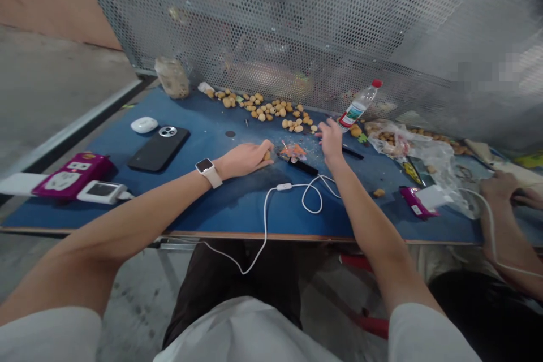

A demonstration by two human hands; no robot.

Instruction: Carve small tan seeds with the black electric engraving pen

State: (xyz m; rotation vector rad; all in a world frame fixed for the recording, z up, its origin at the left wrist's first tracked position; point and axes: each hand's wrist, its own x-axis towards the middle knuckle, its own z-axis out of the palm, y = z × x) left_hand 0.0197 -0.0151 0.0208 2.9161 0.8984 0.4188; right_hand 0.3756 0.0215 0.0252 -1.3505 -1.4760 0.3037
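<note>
My left hand rests on the blue table, fingers curled round a small tan nut. A pale smartwatch is on that wrist. My right hand reaches forward with fingers spread, just short of a pile of tan nuts, holding nothing I can see. Between the hands lie orange shell scraps and a dark stick-like tool. A white cable loops below them and drops off the table edge.
A black phone, white earbud case, magenta box and white device lie left. A water bottle and plastic bags sit right. Another person's hand is at far right. Perforated metal screen behind.
</note>
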